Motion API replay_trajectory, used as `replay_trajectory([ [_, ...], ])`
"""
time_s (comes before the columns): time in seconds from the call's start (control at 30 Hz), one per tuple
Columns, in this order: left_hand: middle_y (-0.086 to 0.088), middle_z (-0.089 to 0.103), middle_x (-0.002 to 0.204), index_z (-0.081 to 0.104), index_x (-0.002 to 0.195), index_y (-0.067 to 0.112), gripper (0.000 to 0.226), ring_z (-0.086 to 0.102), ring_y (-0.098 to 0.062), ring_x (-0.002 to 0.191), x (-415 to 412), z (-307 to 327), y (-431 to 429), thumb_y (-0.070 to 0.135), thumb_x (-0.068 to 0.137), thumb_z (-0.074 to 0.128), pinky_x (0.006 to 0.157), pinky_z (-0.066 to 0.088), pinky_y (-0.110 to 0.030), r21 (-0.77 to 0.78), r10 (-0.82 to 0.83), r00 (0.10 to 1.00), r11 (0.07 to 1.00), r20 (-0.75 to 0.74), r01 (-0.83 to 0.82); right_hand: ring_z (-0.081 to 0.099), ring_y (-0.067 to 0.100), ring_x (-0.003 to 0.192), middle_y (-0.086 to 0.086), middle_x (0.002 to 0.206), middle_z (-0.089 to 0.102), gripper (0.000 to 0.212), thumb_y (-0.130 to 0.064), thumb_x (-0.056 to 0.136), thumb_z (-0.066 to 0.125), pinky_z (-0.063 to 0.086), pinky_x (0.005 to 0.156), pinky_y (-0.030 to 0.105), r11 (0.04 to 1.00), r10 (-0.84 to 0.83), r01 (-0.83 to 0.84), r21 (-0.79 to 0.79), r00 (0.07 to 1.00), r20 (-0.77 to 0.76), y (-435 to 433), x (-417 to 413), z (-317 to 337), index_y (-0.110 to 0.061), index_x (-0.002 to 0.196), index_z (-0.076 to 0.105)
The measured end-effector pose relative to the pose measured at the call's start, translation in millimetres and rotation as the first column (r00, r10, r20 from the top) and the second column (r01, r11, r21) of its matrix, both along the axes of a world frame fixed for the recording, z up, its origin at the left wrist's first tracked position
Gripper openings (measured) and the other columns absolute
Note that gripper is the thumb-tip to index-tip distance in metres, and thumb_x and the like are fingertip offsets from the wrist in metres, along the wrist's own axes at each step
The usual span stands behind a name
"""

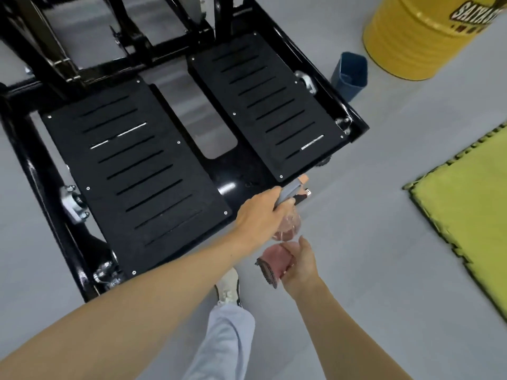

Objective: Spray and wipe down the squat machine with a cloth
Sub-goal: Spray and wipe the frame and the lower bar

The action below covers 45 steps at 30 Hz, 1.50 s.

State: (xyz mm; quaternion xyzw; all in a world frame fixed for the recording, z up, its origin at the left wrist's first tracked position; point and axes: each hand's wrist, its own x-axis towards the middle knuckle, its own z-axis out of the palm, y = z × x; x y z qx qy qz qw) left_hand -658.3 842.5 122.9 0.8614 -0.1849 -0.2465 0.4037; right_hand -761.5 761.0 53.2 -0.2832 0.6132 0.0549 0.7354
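Observation:
The black squat machine (142, 165) fills the upper left, with two slotted foot plates side by side on a black frame. My left hand (260, 212) grips the grey head of a clear spray bottle (288, 226), held just off the near edge of the right foot plate (271, 105). Below it, my right hand (299, 264) holds a folded pink cloth (274, 263) with a dark mesh edge. The bottle's lower part hangs just above the cloth.
A blue bin (349, 75) stands on the grey floor beside the machine's right edge. A yellow drum (428, 37) rises at the top right. A green mat (472, 204) lies at the right. My leg and white shoe (227, 289) are below the hands.

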Motion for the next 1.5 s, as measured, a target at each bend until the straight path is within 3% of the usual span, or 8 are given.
replay_trajectory([
  [0.3,-0.003,0.058,0.070,0.049,0.080,0.009,0.038,0.049,-0.016,0.060,79.4,-5.6,-40.5,0.043,0.096,0.044,0.060,0.042,-0.033,0.045,0.102,0.995,0.994,0.005,-0.102,0.061,0.031,0.106,0.018,0.118,0.062,0.047,-0.039,0.094,0.040,0.053,0.073,0.036,0.997,0.055,-0.060,-0.045,0.993,-0.104,-41.3,100.5,-13.6,-0.009,0.129,0.048],
  [0.57,0.001,0.063,0.070,0.043,0.070,0.019,0.034,0.054,-0.018,0.064,94.2,-23.7,-86.7,0.043,0.095,0.046,0.061,0.045,-0.035,0.042,0.246,0.969,0.968,0.015,-0.246,0.065,0.030,0.085,0.018,0.097,0.067,0.039,-0.031,0.099,0.034,0.052,0.056,0.031,0.998,0.029,-0.027,0.056,0.999,-0.031,-86.4,126.9,-26.3,-0.006,0.111,0.062],
  [0.73,0.015,0.066,0.075,0.060,0.111,0.046,0.024,0.061,-0.009,0.079,67.0,-39.3,-127.8,0.049,0.088,0.052,0.074,0.049,-0.028,0.021,0.410,0.910,0.912,-0.065,-0.409,0.063,0.030,0.082,0.016,0.086,0.066,0.042,-0.037,0.096,0.037,0.051,0.069,0.034,0.988,0.066,-0.051,0.147,0.993,-0.095,-117.1,105.5,-28.4,-0.006,0.103,0.065],
  [0.83,0.010,0.059,0.071,0.062,0.091,0.049,0.016,0.053,-0.013,0.081,31.5,-48.8,-152.4,0.055,0.078,0.055,0.073,0.044,-0.027,-0.060,0.464,0.883,0.882,-0.064,-0.468,0.062,0.028,0.079,0.012,0.068,0.062,0.044,-0.035,0.099,0.032,0.050,0.069,0.032,0.974,0.147,-0.125,0.187,0.983,-0.109,-135.0,87.9,-22.6,-0.006,0.085,0.063],
  [0.97,0.014,0.047,0.061,0.054,0.066,0.044,0.023,0.043,-0.009,0.069,-18.0,-69.2,-172.5,0.036,0.071,0.075,0.071,0.041,-0.032,-0.144,0.451,0.874,0.867,-0.180,-0.477,0.050,0.021,0.062,0.005,0.073,0.048,0.044,-0.028,0.103,0.025,0.046,0.051,0.025,0.880,0.473,-0.464,0.102,0.875,-0.102,-164.1,45.2,-17.2,-0.005,0.134,0.046],
  [1.1,0.014,0.041,0.063,0.051,0.074,0.017,0.032,0.042,-0.008,0.062,-62.7,-90.4,-172.0,0.034,0.062,0.076,0.063,0.042,-0.034,-0.152,0.504,0.813,0.814,-0.294,-0.560,0.057,0.029,0.090,0.013,0.086,0.056,0.039,-0.023,0.103,0.023,0.043,0.065,0.030,0.797,0.604,-0.590,0.133,0.765,-0.224,-176.3,5.9,-30.5,-0.002,0.095,0.055],
  [1.23,-0.002,0.049,0.091,0.051,0.072,0.029,0.012,0.047,-0.018,0.093,-94.2,-112.4,-159.5,0.025,0.065,0.060,0.080,0.046,-0.038,-0.052,0.516,0.835,0.844,-0.190,-0.534,0.049,0.036,0.118,0.022,0.121,0.056,0.042,-0.025,0.098,0.032,0.038,0.105,0.043,0.824,0.565,-0.539,0.174,0.760,-0.322,-163.9,-21.4,-94.2,0.003,0.117,0.056],
  [1.5,0.014,0.045,0.055,0.053,0.088,0.031,0.020,0.046,-0.015,0.060,-125.2,-183.9,-135.3,0.023,0.073,0.064,0.064,0.045,-0.033,-0.094,0.614,0.723,0.738,-0.317,-0.669,0.065,0.036,0.103,0.021,0.104,0.070,0.052,-0.038,0.090,0.034,0.049,0.098,0.047,0.469,0.882,-0.875,0.124,0.456,-0.119,-155.9,-50.4,-172.2,-0.006,0.106,0.071],
])
